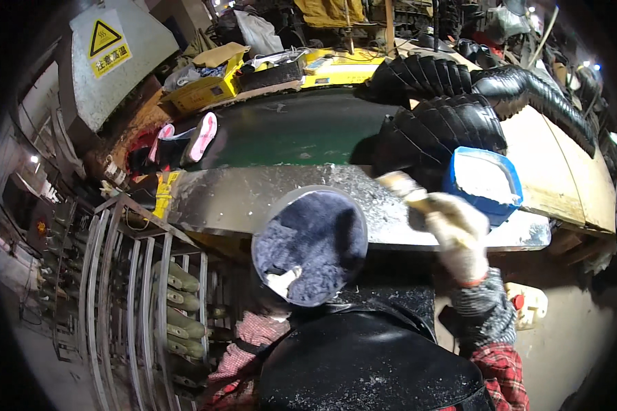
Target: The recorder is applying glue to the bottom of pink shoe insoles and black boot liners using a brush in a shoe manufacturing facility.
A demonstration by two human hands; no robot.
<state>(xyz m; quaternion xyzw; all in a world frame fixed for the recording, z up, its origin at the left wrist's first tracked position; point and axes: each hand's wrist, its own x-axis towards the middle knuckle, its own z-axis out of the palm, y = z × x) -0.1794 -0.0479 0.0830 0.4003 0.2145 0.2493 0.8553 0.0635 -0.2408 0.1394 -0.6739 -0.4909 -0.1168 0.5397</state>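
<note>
My right hand (457, 233), in a pale knit glove, is closed around the handle of a flat brush (402, 186). The bristles point left over the metal bench edge. Just to the right of that hand stands a blue tub (485, 186) filled with white material. In front of me is a round boot shaft (256, 257) with a grey rim and dark bluish plush lining, its mouth facing up. My left hand (284, 281) shows only as gloved fingers inside the rim, gripping the shaft's near left wall; the rest is hidden.
Black ribbed rubber pieces (442, 130) lie stacked beyond the tub. A green belt surface (288, 130) runs behind the metal edge (212, 198). Pink-soled boots (202, 137) lie at its left, yellow boxes (206, 92) behind. A metal rack (134, 274) stands left, a canister (530, 306) right.
</note>
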